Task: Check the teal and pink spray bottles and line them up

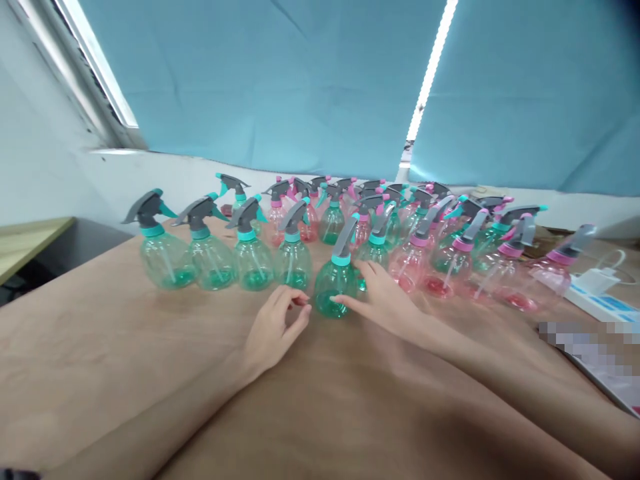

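Note:
A clear green spray bottle (330, 280) with a turquoise collar and grey trigger head stands upright, nearest to me at the middle of the table. My right hand (383, 297) is on its right side, thumb across the front and fingers behind. Just left of that bottle is my left hand (280, 323), its fingers curled, thumb apart, with nothing held. Beyond it, a similar green spray bottle (293, 260) heads a row running left. To the right, pink spray bottles (407, 263) stand close together, some coloured at the base.
More green and pink spray bottles crowd the back of the wooden table (125, 347). At the right lie a white power strip (605, 303) with a plugged-in charger and a flat, pixelated object (595, 353). A blue curtain (300, 87) hangs behind.

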A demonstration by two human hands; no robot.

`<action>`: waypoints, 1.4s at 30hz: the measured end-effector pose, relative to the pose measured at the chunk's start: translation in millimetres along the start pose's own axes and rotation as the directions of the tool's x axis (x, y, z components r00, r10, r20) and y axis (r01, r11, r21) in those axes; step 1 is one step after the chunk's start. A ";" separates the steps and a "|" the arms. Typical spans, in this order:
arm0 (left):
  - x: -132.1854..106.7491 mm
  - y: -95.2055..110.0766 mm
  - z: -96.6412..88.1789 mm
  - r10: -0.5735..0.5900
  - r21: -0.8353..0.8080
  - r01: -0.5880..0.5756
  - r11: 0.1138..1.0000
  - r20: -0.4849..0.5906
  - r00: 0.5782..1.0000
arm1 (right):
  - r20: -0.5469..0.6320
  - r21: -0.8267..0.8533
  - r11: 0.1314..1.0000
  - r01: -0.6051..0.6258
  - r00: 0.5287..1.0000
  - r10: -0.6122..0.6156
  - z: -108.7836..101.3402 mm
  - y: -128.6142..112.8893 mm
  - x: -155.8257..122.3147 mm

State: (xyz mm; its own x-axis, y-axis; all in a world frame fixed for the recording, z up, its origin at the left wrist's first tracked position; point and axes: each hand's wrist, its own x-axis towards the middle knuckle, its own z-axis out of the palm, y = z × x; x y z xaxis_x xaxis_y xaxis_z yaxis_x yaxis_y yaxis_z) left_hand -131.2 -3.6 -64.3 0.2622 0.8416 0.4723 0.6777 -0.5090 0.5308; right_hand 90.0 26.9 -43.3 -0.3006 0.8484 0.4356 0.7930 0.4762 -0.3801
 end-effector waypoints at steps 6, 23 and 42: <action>-2.8 0.6 8.1 0.022 -0.009 -0.021 1.000 0.076 0.997 | -0.087 -0.079 0.992 0.093 0.991 -0.100 15.2 6.8 25.3; 4.2 -1.4 1.2 -0.150 0.057 0.144 0.988 0.115 0.982 | -0.002 -0.201 0.977 -0.075 0.997 0.077 13.8 7.9 48.8; 16.8 -22.9 -4.7 -0.314 0.052 0.311 0.949 0.040 0.949 | -0.004 -0.143 0.987 -0.072 0.997 0.072 15.0 8.7 51.7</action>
State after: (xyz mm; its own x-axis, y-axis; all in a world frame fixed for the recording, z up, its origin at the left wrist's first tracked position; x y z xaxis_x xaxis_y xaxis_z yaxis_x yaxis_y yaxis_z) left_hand -145.6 21.4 -65.2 0.0634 0.9652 0.2538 0.7607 -0.2114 0.6137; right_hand 73.4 78.4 -36.3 -0.2410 0.8796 0.4102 0.8798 0.3764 -0.2902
